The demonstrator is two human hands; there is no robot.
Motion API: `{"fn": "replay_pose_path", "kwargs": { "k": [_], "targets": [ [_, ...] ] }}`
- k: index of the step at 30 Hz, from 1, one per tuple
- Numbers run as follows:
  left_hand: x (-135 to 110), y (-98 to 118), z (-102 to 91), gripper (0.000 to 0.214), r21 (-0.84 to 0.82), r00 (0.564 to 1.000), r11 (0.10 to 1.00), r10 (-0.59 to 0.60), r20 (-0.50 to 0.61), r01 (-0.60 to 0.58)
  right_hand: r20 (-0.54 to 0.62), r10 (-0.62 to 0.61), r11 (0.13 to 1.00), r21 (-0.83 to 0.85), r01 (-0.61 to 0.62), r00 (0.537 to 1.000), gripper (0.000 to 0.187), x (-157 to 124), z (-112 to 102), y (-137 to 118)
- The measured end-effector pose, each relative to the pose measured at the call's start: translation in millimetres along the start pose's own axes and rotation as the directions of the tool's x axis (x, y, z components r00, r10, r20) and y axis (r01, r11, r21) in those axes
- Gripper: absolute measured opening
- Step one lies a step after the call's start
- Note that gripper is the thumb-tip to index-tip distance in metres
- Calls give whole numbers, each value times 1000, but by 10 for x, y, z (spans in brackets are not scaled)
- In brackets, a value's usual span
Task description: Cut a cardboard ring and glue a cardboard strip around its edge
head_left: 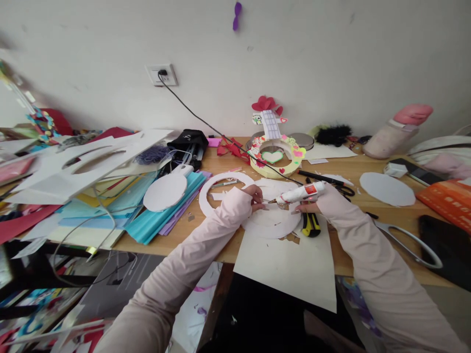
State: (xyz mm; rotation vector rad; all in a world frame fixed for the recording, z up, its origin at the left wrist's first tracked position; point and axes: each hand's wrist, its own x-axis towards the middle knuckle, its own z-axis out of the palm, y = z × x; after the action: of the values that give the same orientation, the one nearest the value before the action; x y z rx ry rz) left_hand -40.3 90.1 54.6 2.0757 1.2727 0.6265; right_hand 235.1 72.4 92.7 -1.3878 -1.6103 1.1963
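Observation:
My right hand (309, 206) is closed round a white hot glue gun (300, 194) whose nozzle points left toward my left hand. My left hand (256, 198) pinches the edge of a white paper disc (272, 223), fingers together. The disc lies on a large cream sheet (290, 264) that overhangs the near edge of the wooden table (368, 171). A white paper ring (221, 191) sits just left of my left hand. The glue gun's black cord (206, 120) runs up to a wall socket (162, 74). Both arms wear pale pink sleeves.
A yellow-and-black utility knife (311, 225) lies under my right hand. Large scissors (408, 240) rest at the right. A decorated yellow ring with a heart (275, 157) stands behind. Stacks of coloured paper (110, 206) cover the left; a white oval (386, 189) and orange package (447, 196) lie right.

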Motion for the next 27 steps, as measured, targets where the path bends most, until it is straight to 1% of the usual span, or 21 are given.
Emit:
{"fn": "replay_pose_path", "kwargs": {
  "k": [3, 5, 8, 11, 13, 16, 18, 22, 24, 27],
  "targets": [
    [2, 11, 2, 23, -2, 1000, 1000, -21, -10, 21, 83, -91, 996, -7, 92, 992, 39, 6, -18, 40],
    [-4, 25, -4, 24, 7, 999, 999, -32, -9, 32, 110, -120, 993, 16, 119, 987, 37, 14, -28, 80],
    [-23, 41, -13, 22, 22, 999, 999, -48, -8, 49, 97, -110, 993, 50, 106, 989, 38, 31, -39, 149],
    [-45, 48, -16, 21, 40, 998, 997, -68, -8, 69, 92, -78, 997, 35, 75, 993, 45, 52, -46, 205],
    [-53, 53, -20, 20, 51, 997, 995, -80, -5, 80, 96, -83, 996, 33, 80, 992, 49, 61, -44, 218],
    [-53, 60, -28, 20, 60, 997, 995, -81, 5, 81, 75, -88, 996, 38, 85, 993, 47, 58, -28, 195],
    [-52, 57, -31, 20, 59, 998, 996, -69, 0, 69, 40, -85, 996, 31, 84, 996, 45, 47, -14, 167],
    [-61, 30, -24, 21, 24, 998, 999, -24, -52, 25, -6, -56, 998, 0, 56, 998, 40, 25, 0, 140],
    [-67, 19, -19, 23, 11, 997, 1000, -2, -72, 3, -6, -45, 999, 2, 45, 999, 39, 22, -4, 151],
    [-70, 25, -18, 26, 16, 996, 1000, 10, -83, -9, 3, -60, 998, -21, 60, 998, 40, 26, -23, 187]
  ]
}}
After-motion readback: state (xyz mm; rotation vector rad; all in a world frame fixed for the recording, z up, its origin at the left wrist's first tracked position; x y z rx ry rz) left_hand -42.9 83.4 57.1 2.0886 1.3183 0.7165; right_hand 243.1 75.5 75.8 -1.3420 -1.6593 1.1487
